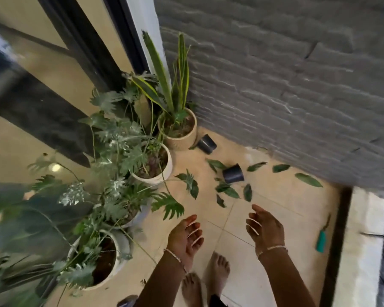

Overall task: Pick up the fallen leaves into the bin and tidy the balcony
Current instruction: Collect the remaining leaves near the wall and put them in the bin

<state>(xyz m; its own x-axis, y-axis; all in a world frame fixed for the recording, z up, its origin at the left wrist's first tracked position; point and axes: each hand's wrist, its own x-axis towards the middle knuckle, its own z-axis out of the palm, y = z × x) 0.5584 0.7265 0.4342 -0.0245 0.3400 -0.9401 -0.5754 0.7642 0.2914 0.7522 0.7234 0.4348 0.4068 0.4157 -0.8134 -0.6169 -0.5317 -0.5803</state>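
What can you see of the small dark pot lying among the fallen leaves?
The pot is small, dark grey-blue, plastic-looking and slightly tapered. It lies tipped on its side on the beige tiled floor, not far from the grey wall. Green leaves lie scattered around it, and one seems to touch its far-left side. Blur hides which way its mouth faces. Nothing grips it.

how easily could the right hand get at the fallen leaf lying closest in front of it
Probably yes, easily. The right hand is open and holds nothing, and only bare floor tile shows between it and the leaf; the tipped black pot lies beyond it.
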